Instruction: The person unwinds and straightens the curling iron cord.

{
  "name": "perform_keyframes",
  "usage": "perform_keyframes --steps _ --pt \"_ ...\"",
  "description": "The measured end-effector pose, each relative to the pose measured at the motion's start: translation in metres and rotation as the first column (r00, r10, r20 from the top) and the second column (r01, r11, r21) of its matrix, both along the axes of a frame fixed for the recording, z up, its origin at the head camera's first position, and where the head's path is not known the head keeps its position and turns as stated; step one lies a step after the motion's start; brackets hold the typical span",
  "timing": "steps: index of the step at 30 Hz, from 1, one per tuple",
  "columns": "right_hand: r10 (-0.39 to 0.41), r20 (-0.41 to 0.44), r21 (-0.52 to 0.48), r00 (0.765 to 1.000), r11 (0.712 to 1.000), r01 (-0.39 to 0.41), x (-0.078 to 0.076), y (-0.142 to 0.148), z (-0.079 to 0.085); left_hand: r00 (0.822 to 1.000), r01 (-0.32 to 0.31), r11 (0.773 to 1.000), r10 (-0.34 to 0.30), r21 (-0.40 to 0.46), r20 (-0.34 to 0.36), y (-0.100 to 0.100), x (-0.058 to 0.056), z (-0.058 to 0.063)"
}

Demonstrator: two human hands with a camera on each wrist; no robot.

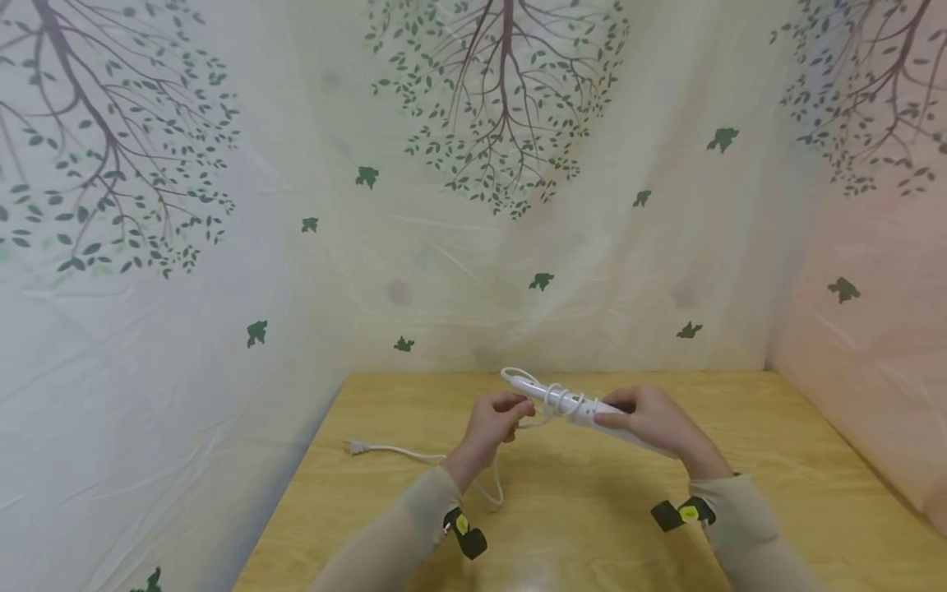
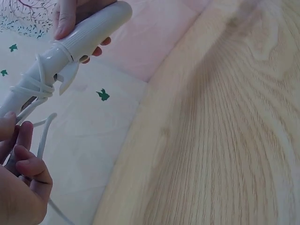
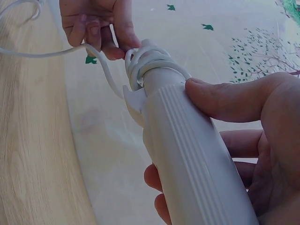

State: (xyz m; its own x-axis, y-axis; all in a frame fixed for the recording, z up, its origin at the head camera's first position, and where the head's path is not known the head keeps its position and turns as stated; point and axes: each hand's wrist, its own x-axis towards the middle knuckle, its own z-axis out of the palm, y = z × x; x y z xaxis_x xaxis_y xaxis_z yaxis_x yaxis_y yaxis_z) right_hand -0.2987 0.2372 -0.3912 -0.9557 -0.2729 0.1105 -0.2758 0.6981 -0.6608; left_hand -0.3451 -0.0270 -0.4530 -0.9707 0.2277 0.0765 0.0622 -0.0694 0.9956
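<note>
A white curling iron (image 1: 534, 390) with a ribbed section and a small lever is held up over the table, tilted. My right hand (image 1: 658, 421) grips its ribbed part, thumb on top and fingers curled beneath, as the right wrist view shows. White cord (image 3: 152, 64) is wound in several loose turns around the slimmer part of the iron. Beside those turns, my left hand (image 1: 490, 423) pinches the cord between thumb and fingers. From there the loose cord hangs down and runs left across the table to its plug (image 1: 358, 447).
The wooden table (image 1: 592, 526) meets pale fabric walls (image 1: 459, 312) printed with trees and green birds, at the back and on both sides. Each sleeved wrist wears a black strap with a small camera mount (image 1: 669, 515).
</note>
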Motion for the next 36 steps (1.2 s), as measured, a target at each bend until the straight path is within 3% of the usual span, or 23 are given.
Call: perform_keyframes --steps 6,21,27,36 --pt "0.002 0.016 -0.012 1.000 1.000 -0.002 0.003 -0.002 0.000 0.996 0.025 0.996 -0.031 0.080 0.078 -0.001 0.003 -0.001" --pt "-0.005 -0.011 -0.014 1.000 1.000 0.005 0.004 -0.001 -0.001 0.998 -0.034 0.998 0.031 0.057 0.061 -0.009 0.001 0.000" --pt "-0.002 -0.019 -0.012 1.000 1.000 0.002 0.003 0.002 -0.002 0.997 -0.040 0.996 0.034 0.076 0.076 -0.014 -0.001 -0.002" --pt "0.054 0.027 -0.088 0.998 0.995 -0.052 0.003 0.010 -0.004 0.991 -0.038 0.990 0.020 0.133 0.132 -0.033 -0.007 -0.002"
